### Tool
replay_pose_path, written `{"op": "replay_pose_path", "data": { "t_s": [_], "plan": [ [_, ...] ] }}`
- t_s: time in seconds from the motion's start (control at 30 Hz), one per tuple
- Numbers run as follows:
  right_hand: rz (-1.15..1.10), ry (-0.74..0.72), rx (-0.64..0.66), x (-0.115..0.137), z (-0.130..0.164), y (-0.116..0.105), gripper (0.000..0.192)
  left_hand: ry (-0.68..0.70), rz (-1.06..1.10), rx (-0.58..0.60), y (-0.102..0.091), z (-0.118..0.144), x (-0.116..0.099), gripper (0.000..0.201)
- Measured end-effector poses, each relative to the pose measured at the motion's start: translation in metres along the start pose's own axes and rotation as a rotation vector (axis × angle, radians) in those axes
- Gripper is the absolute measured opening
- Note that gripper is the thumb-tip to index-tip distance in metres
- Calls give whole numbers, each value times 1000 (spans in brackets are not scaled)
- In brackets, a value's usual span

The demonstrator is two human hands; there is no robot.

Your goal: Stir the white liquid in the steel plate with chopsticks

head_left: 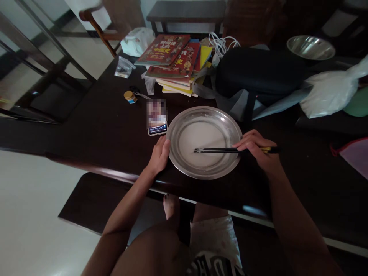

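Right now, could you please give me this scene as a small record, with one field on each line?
left hand: against the left rim of the wide metal bowl
right hand: holds black chopsticks across the bowl's right rim
chopstick tips: at the white contents; whether dipped, unclear
left of bowl: lit phone, lying on the dark table
beyond the phone: small jar and scissors
behind the bowl: stacked books and black case

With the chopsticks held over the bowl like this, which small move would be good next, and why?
Probably a slow stir: the right-hand grip holds the chopsticks with their tips at the whitish contents, and the left-hand grip is at the left edge of the bowl, where it could steady it.
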State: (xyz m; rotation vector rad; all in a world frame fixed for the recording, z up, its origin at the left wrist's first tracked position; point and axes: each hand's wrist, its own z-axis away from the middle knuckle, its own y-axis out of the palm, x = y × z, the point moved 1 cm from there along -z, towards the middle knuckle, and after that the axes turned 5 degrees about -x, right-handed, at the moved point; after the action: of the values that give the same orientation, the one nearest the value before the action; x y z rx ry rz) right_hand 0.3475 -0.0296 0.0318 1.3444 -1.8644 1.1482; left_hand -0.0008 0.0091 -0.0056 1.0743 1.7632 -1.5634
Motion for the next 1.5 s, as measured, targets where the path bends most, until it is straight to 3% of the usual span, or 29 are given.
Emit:
{"op": "replay_pose_path", "data": {
  "t_s": [0.17,0.33,0.47,0.63,0.8,0.93,1.1,1.27,1.4,1.5],
  "plan": [
    [12,-25,-97,-1,0,-2,33,7,20,-2,0,0,-1,84],
    [38,4,0,-1,1,0,27,5,22,1,-1,1,-2,82],
    [14,7,-123,-1,1,-2,33,8,15,5,-1,0,-1,84],
    [30,26,13,-1,2,1,28,9,12,5,-1,0,-1,83],
    [6,22,-112,-2,2,-2,30,15,14,-2,-1,1,-1,80],
    [34,35,1,-1,1,0,29,4,11,2,-2,1,-1,80],
    [40,35,-103,0,1,-2,32,21,17,7,-2,1,-2,79],
    [32,17,23,1,1,1,27,1,7,3,-2,1,-1,80],
    [32,24,-110,1,1,-1,31,-4,12,3,-1,1,0,82],
    [7,16,-45,1,1,0,30,-4,14,-1,-2,1,-1,83]
  ]
}}
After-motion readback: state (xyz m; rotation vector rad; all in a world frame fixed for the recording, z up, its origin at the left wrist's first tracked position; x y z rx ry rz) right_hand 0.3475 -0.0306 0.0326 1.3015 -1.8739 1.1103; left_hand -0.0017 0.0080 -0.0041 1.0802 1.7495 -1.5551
